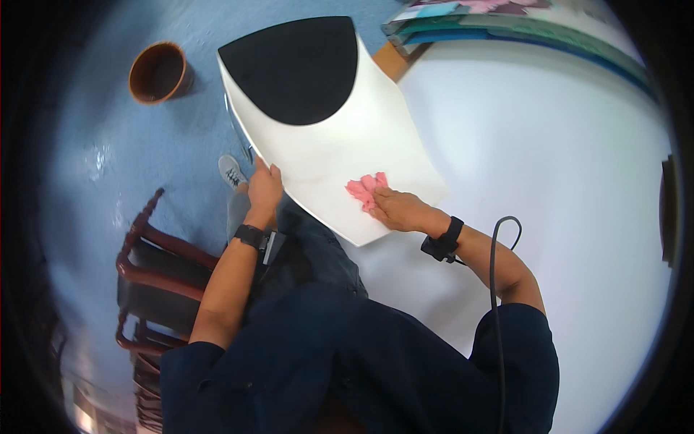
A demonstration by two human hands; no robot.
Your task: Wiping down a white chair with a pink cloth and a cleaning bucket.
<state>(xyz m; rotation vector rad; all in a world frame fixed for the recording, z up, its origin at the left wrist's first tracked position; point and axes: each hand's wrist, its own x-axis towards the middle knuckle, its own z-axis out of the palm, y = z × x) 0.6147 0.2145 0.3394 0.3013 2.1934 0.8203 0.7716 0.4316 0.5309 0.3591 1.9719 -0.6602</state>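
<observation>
A white moulded chair shell point(347, 146) with a black seat pad point(298, 70) at its far end lies tilted in front of me. My left hand point(264, 187) grips the shell's left edge, thumb on the upper side. In my right hand point(401, 209) is a crumpled pink cloth point(366, 190), pressed against the white surface near the shell's near right part. A piece of thin metal frame point(238, 130) shows along the left side of the shell; the rest of it is hidden underneath.
An orange-brown bin point(158, 73) stands on the blue floor point(108, 141) at the upper left. Dark red wooden chairs point(162, 271) are at my left. A white table point(542, 163) spans the right side, with coloured clear-fronted trays or folders point(488, 30) at its far end. A black cable point(493, 304) hangs by my right arm.
</observation>
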